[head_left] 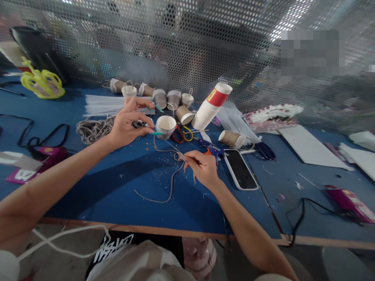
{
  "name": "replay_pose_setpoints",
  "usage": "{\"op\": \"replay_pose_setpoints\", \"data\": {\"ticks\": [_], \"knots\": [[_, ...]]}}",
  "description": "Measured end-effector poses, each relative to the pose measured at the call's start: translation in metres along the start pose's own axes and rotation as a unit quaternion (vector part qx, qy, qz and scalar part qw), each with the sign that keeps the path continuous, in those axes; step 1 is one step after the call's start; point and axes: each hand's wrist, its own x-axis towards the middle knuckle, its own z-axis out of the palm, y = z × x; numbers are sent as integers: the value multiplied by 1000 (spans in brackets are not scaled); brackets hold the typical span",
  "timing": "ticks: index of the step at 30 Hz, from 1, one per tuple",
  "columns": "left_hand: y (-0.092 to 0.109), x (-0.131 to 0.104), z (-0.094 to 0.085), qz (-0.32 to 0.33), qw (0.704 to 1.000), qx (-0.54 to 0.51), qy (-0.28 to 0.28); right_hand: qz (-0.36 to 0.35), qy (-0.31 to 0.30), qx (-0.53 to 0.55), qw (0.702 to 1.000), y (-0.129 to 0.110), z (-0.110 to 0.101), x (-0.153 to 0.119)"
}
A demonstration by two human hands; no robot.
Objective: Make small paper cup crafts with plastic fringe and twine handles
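Note:
My left hand point(131, 121) is raised beside a paper cup point(166, 125) wrapped in cord. Its thumb and middle finger pinch one end of a thin strand, while the index finger stands apart. Teal tips that look like long nails extend from the fingers. The strand point(171, 145) runs taut, down to my right hand point(202, 168). There, thumb and fingers close on the grey-brown cord point(172, 183), whose loose tail curls over the blue table. Red-and-yellow scissors point(187, 133) lie behind my right hand, next to a blue glue gun point(212, 148).
A leaning stack of paper cups point(205, 113) stands at the back, near several cord-wrapped cups. A cord bundle point(95, 130) and white sticks point(102, 105) lie left. At right are a phone point(240, 169) and a purple glue gun point(350, 203). Perforated metal point(140, 47) borders the table.

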Motion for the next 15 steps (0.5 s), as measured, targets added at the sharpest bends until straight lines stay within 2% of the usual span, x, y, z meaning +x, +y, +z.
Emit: {"op": "replay_pose_setpoints", "data": {"ticks": [9, 15], "knots": [[0, -1, 2, -20, 1000, 12, -6, -39, 15, -38, 998, 2, 1, -1], [1, -1, 4, -45, 998, 37, -24, -77, 27, -133, 988, 10, 1, -4]]}}
